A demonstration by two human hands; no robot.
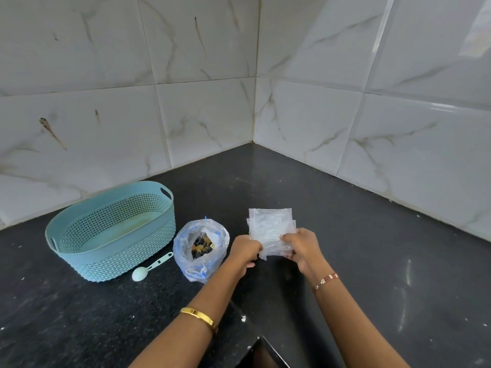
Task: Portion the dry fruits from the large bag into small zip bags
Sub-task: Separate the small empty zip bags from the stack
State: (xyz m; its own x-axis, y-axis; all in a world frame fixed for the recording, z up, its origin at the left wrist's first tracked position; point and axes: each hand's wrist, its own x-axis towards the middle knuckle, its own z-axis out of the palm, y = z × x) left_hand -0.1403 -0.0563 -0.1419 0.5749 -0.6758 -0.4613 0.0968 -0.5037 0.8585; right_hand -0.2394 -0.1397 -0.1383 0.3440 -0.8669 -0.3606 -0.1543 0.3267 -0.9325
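Single head view, looking forward and down into the counter (345, 235) corner, close over both forearms, tiled walls (186, 75) filling the upper half.

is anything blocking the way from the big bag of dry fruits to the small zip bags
Nothing visible does. The large bag stands open just left of the small zip bags, which the left hand and right hand hold; only bare countertop lies between.

Corner setting: black speckled stone worktop (345, 235); two glossy white marble-veined tiled walls (398, 102), brown stains left.
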